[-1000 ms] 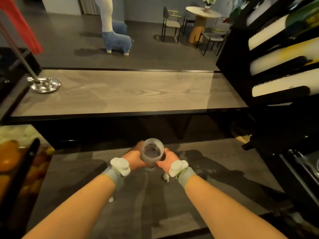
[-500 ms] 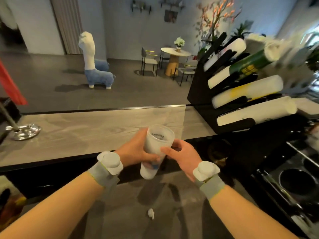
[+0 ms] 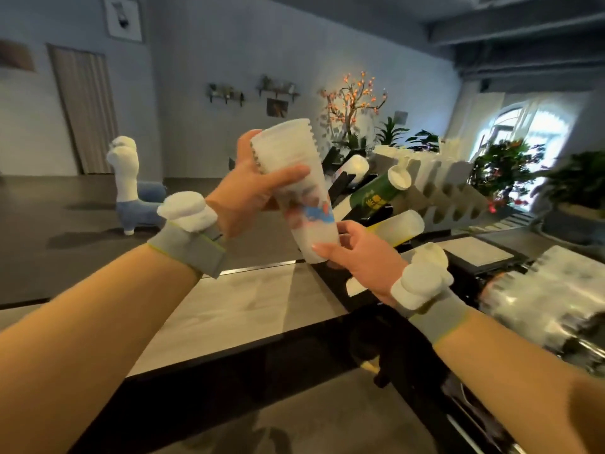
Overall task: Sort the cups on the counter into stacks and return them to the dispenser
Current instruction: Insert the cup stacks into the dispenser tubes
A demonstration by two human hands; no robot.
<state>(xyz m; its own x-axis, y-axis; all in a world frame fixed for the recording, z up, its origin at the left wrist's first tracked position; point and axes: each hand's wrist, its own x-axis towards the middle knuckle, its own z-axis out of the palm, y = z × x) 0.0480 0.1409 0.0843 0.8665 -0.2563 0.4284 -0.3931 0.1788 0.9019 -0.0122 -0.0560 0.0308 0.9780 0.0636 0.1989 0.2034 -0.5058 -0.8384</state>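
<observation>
Head view. I see the left hand wrapped around the upper part of the stack of cups, thumb across the front just below the rims. The right hand grips the stack's base, fingers curled round it. The stack is tilted, rims up and to the left, held in the air above the counter, in front of the dispenser, which holds a green stack.

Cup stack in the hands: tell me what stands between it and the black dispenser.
Nothing visible does. Left hand and right hand hold the cup stack in open air in front of the dispenser, whose slots carry a green stack and a frosted stack.
</observation>
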